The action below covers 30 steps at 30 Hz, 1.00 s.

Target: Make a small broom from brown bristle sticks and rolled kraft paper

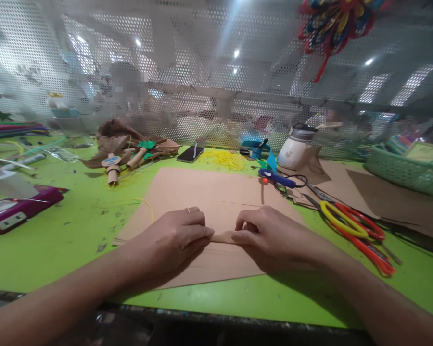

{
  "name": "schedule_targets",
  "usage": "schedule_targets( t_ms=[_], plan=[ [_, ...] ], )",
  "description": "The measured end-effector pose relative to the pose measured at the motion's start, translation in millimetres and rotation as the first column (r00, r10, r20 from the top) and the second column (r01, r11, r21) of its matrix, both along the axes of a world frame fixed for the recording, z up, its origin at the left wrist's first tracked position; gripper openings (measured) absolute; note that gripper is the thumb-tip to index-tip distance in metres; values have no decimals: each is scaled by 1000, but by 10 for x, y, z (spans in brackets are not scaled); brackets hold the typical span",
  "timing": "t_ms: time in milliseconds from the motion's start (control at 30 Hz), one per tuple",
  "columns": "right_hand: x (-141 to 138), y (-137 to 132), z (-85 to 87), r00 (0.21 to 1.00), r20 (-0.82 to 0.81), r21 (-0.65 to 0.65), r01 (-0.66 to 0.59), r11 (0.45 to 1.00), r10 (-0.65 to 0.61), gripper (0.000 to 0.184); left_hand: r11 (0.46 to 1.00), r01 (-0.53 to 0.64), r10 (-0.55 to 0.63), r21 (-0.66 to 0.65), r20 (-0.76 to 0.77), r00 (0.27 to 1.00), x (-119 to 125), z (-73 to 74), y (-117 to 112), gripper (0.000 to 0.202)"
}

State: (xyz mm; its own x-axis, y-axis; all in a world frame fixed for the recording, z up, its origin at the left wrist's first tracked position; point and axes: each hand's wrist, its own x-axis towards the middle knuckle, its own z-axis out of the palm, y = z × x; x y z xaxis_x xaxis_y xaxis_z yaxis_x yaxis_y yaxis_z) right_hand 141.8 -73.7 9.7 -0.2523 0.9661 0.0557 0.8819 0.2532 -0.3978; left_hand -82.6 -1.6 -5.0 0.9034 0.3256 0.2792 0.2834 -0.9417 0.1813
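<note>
A narrow roll of brown paper (223, 237) lies crosswise over a stack of flat brown paper sheets (195, 187). Its left end is pinched by my left hand (178, 235), the fingers closed and a ring on one of them. At the other end my right hand (269, 233) grips the roll between thumb and curled fingers. Only the short middle stretch of the roll shows between the two hands. Past my left wrist, a yellow string (149, 206) trails over the sheets' left edge.
Right: scissors with yellow and red handles (346, 221), a blue glue gun (277, 178), a green basket (404, 168). Back: a white jar (294, 146), yellow strings (223, 159), a phone (190, 154), brown paper crafts (111, 166). Left: a purple power strip (25, 209). The green table (216, 305) ends near me.
</note>
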Motion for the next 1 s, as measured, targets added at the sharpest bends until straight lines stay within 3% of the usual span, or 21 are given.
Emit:
schedule_targets(
  t_ms=[300,467,600,733,867,1000],
  plan=[
    [28,-12,-23,991,72,67,-120,991,115,25,994,-30,32,-108,13,999,2,16,25,25],
    [60,-7,-120,948,285,162,-191,968,139,22,993,-35,38,-110,21,999,13,45,3,25],
    [77,12,-215,907,412,234,-203,951,92,24,999,-37,38,-30,24,999,29,72,-54,26],
    [97,45,-295,907,420,281,-167,945,35,28,990,-21,32,141,-77,997,77,80,-81,24],
    [102,22,-265,925,377,270,-159,950,47,27,952,10,45,306,-171,984,166,86,-54,20],
    [47,-7,-195,908,414,317,-213,924,67,20,948,3,59,318,-184,981,238,103,-7,17]
  ],
)
